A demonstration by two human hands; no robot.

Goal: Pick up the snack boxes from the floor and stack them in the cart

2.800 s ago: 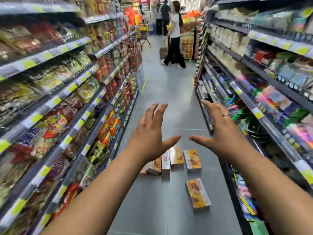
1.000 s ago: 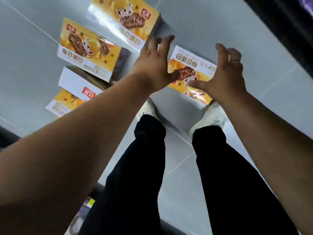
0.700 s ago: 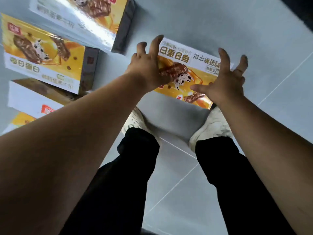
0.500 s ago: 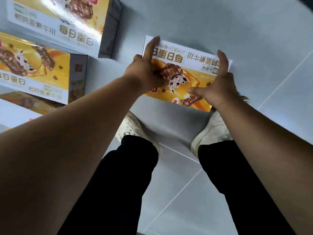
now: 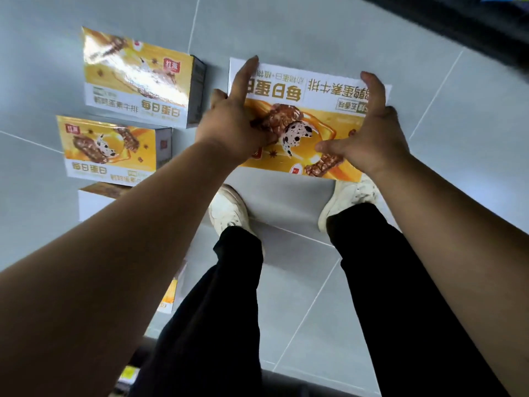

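A yellow-and-white snack box (image 5: 312, 110) lies face up in front of my white shoes, above the grey floor tiles. My left hand (image 5: 232, 124) clasps its left end, index finger stretched along the edge. My right hand (image 5: 369, 133) clasps its right end, thumb across the top face. Whether the box still touches the floor I cannot tell. To the left lie a second snack box (image 5: 137, 81) and a third snack box (image 5: 111, 147). A box turned on its white side (image 5: 94, 202) is partly hidden by my left forearm. No cart is in view.
My legs in black trousers (image 5: 229, 310) fill the lower middle. Another yellow box corner (image 5: 169, 298) peeks out behind my left leg. A dark shelf base (image 5: 472, 27) runs along the top right, and another shelf base (image 5: 134, 376) along the bottom left.
I walked up the aisle and bent down over the boxes. Both hands came down from open above the box and closed on its two ends. The box now looks nearer.
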